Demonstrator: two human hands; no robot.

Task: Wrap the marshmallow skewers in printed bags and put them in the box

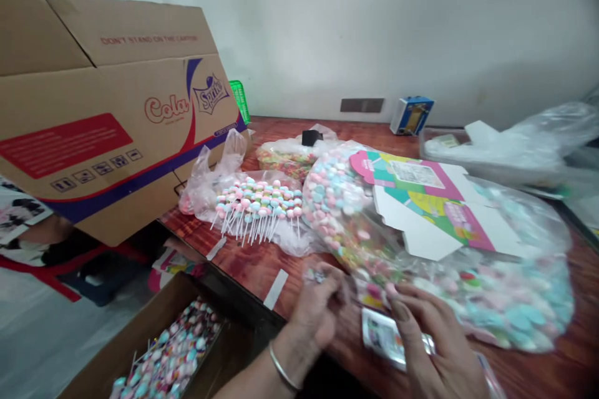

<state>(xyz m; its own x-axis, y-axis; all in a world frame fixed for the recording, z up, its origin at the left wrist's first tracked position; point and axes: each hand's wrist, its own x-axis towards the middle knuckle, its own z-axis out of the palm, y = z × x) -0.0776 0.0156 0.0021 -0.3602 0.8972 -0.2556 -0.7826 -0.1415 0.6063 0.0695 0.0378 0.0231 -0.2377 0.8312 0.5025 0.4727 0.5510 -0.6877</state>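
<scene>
My left hand [318, 305], with a bangle on its wrist, is closed around a crinkled clear plastic wrapper [314, 274] near the table's front edge. To its right, the fingertips of my right hand [435, 343] pinch what looks like a small pink candy [390, 289]; motion blurs the detail. Clear plastic with coloured pieces [371, 294] shows between the hands. Under my right hand lies a shiny silver printed packet [384, 334], partly covered by the fingers. Beyond my left hand, rows of pastel candy sticks [259, 199] rest on a plastic bag.
Large clear bags of pastel marshmallows [510, 312] fill the right, with a flattened printed carton [430, 199] on top. A cardboard box [116, 112] stands left. Below the edge, an open box [135, 330] holds many candy sticks. A white strip [276, 288] and a blue box [412, 115] are on the table.
</scene>
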